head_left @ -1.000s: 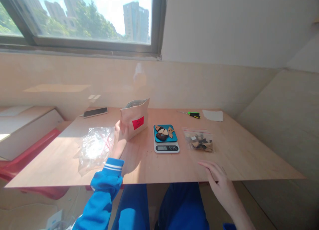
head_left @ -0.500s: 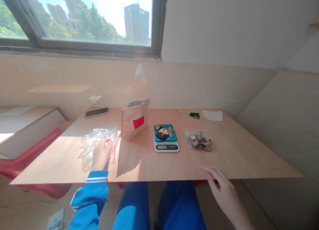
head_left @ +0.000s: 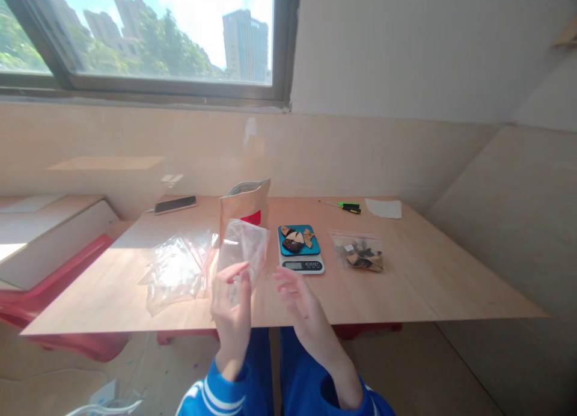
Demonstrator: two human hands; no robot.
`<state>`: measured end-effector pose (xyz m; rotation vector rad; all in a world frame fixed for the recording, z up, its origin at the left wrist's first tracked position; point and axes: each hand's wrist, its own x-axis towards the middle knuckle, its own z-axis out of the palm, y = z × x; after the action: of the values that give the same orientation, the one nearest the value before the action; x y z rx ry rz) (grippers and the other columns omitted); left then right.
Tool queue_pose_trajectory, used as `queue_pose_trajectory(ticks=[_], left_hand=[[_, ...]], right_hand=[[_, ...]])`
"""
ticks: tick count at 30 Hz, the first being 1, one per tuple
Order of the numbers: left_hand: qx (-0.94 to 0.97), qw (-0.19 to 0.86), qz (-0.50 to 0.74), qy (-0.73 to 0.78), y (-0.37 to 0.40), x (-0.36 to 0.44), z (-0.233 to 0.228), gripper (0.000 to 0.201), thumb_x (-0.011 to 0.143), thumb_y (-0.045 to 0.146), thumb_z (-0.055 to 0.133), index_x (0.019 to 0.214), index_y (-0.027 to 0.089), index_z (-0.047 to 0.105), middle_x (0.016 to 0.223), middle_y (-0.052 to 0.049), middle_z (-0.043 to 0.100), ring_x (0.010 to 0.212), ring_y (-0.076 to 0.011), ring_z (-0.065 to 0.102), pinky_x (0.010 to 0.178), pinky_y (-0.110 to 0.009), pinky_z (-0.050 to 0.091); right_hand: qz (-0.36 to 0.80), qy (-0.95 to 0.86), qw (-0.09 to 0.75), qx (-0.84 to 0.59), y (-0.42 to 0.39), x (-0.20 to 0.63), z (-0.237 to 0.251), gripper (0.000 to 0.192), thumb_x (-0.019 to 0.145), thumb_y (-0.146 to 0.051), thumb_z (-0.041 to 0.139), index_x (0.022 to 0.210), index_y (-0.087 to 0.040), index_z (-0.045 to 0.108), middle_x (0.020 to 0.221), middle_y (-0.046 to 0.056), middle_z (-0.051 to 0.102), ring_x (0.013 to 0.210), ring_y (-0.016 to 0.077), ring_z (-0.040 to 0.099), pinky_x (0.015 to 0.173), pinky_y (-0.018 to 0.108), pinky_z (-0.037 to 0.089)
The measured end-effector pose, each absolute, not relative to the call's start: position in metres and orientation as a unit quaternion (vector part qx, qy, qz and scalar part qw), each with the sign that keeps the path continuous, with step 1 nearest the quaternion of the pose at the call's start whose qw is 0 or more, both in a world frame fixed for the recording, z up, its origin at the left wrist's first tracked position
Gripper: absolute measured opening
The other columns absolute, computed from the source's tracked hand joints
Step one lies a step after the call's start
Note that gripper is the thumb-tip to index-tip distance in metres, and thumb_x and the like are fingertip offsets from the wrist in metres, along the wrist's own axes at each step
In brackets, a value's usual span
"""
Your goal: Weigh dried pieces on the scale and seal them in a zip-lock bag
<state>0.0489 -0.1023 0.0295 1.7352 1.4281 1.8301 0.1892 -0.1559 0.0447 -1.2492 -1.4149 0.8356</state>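
Note:
My left hand [head_left: 231,299] pinches a clear zip-lock bag [head_left: 243,247], held up in front of a standing kraft paper pouch [head_left: 243,202] with a red label. Just right of the bag is my right hand [head_left: 300,296], its fingers apart and holding nothing. Beyond it, a white digital scale [head_left: 301,267] with a blue top carries several dark and tan dried pieces [head_left: 295,240]. A filled zip-lock bag [head_left: 360,253] of similar pieces lies right of the scale. More clear bags [head_left: 178,272] lie in a pile to the left.
A phone [head_left: 175,204] lies at the back left of the wooden table [head_left: 428,278]. A screwdriver [head_left: 349,207] and a white sheet of paper [head_left: 383,208] are at the back right. Red stools [head_left: 94,338] stand below and beside the table.
My left hand has lifted a clear bag off the pile and carried it right, before the pouch. My right hand has come left from the table's front edge toward it.

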Motion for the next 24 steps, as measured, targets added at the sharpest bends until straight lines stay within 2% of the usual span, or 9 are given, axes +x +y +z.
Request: queue_pose_trajectory(ticks=[3, 6, 11, 13, 17, 21, 24], left_hand=[[0.69, 0.208, 0.576, 0.385, -0.12, 0.07, 0.028, 0.029, 0.093, 0.023, 0.048, 0.118, 0.026, 0.062, 0.118, -0.007, 0.065, 0.112, -0.021, 0.059, 0.096, -0.038, 0.049], [0.72, 0.274, 0.54, 0.338, -0.121, 0.069, 0.026, 0.038, 0.096, 0.02, 0.039, 0.129, 0.028, 0.057, 0.131, -0.007, 0.06, 0.122, -0.0207, 0.055, 0.103, -0.039, 0.047], [0.748, 0.266, 0.513, 0.326, -0.109, 0.062, 0.019, 0.046, 0.09, 0.021, 0.054, 0.135, 0.032, 0.051, 0.138, -0.008, 0.054, 0.125, -0.022, 0.054, 0.098, -0.036, 0.051], [0.755, 0.235, 0.516, 0.329, -0.105, 0.062, 0.014, 0.044, 0.088, 0.021, 0.058, 0.131, 0.032, 0.055, 0.131, -0.008, 0.059, 0.119, -0.0216, 0.058, 0.095, -0.036, 0.052], [0.734, 0.178, 0.543, 0.366, -0.101, 0.06, 0.007, 0.03, 0.085, 0.023, 0.063, 0.115, 0.03, 0.066, 0.1, -0.004, 0.07, 0.094, -0.0196, 0.065, 0.083, -0.034, 0.055], [0.683, 0.19, 0.562, 0.427, -0.099, 0.055, 0.009, 0.013, 0.086, 0.031, 0.062, 0.094, 0.026, 0.071, 0.082, -0.001, 0.067, 0.075, -0.0162, 0.062, 0.066, -0.027, 0.053], [0.596, 0.174, 0.602, 0.502, -0.095, 0.049, 0.016, 0.017, 0.084, 0.039, 0.064, 0.087, 0.024, 0.071, 0.078, 0.0, 0.065, 0.069, -0.0149, 0.058, 0.064, -0.027, 0.051]], right_hand=[[0.388, -0.555, 0.552, -0.486, -0.141, 0.171, 0.044, 0.039, 0.097, -0.044, 0.042, 0.129, -0.024, 0.049, 0.121, 0.009, 0.064, 0.109, 0.0202, 0.062, 0.097, 0.036, 0.05], [0.401, -0.509, 0.577, -0.497, -0.137, 0.177, 0.038, 0.037, 0.096, -0.047, 0.043, 0.123, -0.024, 0.054, 0.119, 0.008, 0.066, 0.114, 0.0216, 0.061, 0.101, 0.037, 0.047], [0.435, -0.504, 0.568, -0.483, -0.138, 0.194, 0.032, 0.036, 0.093, -0.048, 0.048, 0.114, -0.023, 0.062, 0.116, 0.006, 0.068, 0.112, 0.0228, 0.063, 0.097, 0.036, 0.05], [0.433, -0.512, 0.56, -0.487, -0.136, 0.195, 0.033, 0.034, 0.093, -0.047, 0.05, 0.11, -0.022, 0.065, 0.111, 0.006, 0.07, 0.109, 0.0231, 0.064, 0.094, 0.035, 0.051], [0.439, -0.519, 0.551, -0.484, -0.132, 0.194, 0.034, 0.03, 0.089, -0.046, 0.057, 0.099, -0.02, 0.068, 0.099, 0.005, 0.073, 0.096, 0.0224, 0.068, 0.085, 0.033, 0.054], [0.449, -0.504, 0.54, -0.502, -0.126, 0.201, 0.026, 0.035, 0.085, -0.052, 0.06, 0.091, -0.018, 0.069, 0.083, 0.005, 0.073, 0.078, 0.0202, 0.069, 0.069, 0.03, 0.055], [0.425, -0.497, 0.524, -0.545, -0.119, 0.217, 0.019, 0.041, 0.083, -0.056, 0.058, 0.092, -0.018, 0.069, 0.075, 0.004, 0.072, 0.063, 0.0177, 0.066, 0.059, 0.029, 0.053]])
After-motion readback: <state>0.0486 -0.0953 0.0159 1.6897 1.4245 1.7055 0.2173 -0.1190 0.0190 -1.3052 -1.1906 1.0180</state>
